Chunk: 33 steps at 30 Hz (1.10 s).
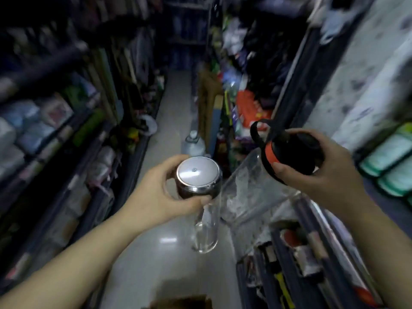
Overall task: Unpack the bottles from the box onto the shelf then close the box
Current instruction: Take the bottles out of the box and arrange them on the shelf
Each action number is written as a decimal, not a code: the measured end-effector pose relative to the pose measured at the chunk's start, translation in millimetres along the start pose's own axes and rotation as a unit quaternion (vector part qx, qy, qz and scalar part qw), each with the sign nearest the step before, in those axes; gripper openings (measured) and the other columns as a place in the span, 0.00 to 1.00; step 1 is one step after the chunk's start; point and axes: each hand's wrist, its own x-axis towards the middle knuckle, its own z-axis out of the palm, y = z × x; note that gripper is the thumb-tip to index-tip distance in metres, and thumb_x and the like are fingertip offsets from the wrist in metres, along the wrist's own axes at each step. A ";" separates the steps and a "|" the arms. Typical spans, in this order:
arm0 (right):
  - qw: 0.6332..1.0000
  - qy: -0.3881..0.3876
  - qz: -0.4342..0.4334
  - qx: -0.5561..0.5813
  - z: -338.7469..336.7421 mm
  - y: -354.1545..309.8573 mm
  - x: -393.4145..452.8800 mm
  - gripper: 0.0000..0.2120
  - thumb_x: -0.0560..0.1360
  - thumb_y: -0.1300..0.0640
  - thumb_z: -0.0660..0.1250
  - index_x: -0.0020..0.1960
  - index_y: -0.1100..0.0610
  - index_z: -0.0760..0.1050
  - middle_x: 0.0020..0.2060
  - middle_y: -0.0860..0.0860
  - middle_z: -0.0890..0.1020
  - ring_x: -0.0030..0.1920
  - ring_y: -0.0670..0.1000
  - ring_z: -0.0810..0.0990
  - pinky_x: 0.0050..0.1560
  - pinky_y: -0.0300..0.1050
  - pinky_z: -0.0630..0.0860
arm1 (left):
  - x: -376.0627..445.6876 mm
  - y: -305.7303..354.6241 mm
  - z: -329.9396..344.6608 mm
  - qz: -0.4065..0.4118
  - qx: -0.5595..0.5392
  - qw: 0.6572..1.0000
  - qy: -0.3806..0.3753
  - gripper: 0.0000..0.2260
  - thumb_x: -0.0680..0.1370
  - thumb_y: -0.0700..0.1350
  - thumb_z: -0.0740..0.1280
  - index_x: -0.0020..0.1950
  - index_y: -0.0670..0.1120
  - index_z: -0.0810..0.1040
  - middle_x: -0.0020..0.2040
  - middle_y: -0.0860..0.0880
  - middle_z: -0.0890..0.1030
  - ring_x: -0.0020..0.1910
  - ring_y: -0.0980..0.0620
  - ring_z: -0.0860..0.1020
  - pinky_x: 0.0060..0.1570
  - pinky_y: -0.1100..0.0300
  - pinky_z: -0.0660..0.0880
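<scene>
My left hand (160,192) grips a tall clear bottle with a silver lid (206,219) by its top, holding it upright over the aisle floor. My right hand (321,172) holds a second clear bottle (252,188) by its black and orange cap with a black carry strap; this bottle is tilted, its body pointing down and to the left, wrapped in clear plastic. The brown cardboard box (182,302) shows only as a dark edge at the bottom of the view. The shelf (312,253) on my right runs along the aisle, close under the right bottle.
A narrow shop aisle with a pale tiled floor (169,103) runs ahead between packed shelves. A large water jug (194,144) stands on the floor ahead. Left shelves (44,134) hold wrapped goods. Green packs (390,161) sit at far right.
</scene>
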 end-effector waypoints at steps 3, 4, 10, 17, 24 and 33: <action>0.996 0.068 -0.007 0.058 -48.8 -31.1 15.3 0.33 0.54 0.31 0.74 0.53 0.46 0.76 0.44 0.40 0.83 0.46 0.39 0.80 0.49 0.34 0.75 | 33.8 51.9 0.4 0.060 -0.077 0.995 -0.008 0.19 0.60 0.52 0.74 0.49 0.59 0.80 0.44 0.58 0.84 0.45 0.63 0.80 0.47 0.69 0.73; 0.994 0.087 -0.013 0.065 -64.4 -41.2 18.6 0.30 0.55 0.36 0.77 0.52 0.49 0.77 0.43 0.41 0.83 0.45 0.39 0.80 0.49 0.34 0.75 | 43.9 68.0 2.7 0.078 -0.102 0.992 -0.008 0.17 0.60 0.51 0.73 0.48 0.57 0.81 0.43 0.59 0.84 0.43 0.64 0.80 0.45 0.71 0.73; 0.964 0.256 -0.061 0.037 -146.7 -95.9 26.2 0.17 0.62 0.46 0.79 0.47 0.47 0.78 0.40 0.36 0.84 0.43 0.36 0.81 0.45 0.30 0.74 | 101.3 155.7 28.1 0.160 -0.182 0.970 -0.004 0.14 0.61 0.56 0.68 0.43 0.53 0.81 0.40 0.60 0.85 0.40 0.64 0.81 0.39 0.71 0.75; 0.892 0.436 -0.121 0.001 -216.5 -140.7 29.9 0.12 0.69 0.52 0.74 0.50 0.55 0.78 0.34 0.36 0.82 0.37 0.34 0.78 0.40 0.30 0.72 | 147.7 244.8 71.6 0.261 -0.196 0.945 -0.035 0.12 0.65 0.54 0.71 0.47 0.53 0.78 0.39 0.62 0.83 0.40 0.64 0.81 0.38 0.70 0.74; 0.856 0.482 -0.170 -0.081 -253.6 -145.0 41.5 0.26 0.67 0.46 0.75 0.56 0.62 0.76 0.50 0.53 0.82 0.50 0.45 0.80 0.54 0.42 0.77 | 187.4 301.1 127.7 0.318 -0.254 0.913 -0.013 0.18 0.66 0.58 0.70 0.51 0.50 0.78 0.47 0.55 0.83 0.48 0.59 0.81 0.47 0.64 0.76; 0.840 0.499 -0.129 -0.170 -271.3 -115.9 55.6 0.30 0.62 0.43 0.77 0.59 0.55 0.74 0.52 0.43 0.80 0.53 0.39 0.78 0.56 0.33 0.72 | 239.2 335.9 193.4 0.326 -0.259 0.908 0.039 0.26 0.65 0.60 0.70 0.57 0.46 0.76 0.50 0.52 0.81 0.49 0.58 0.80 0.49 0.65 0.76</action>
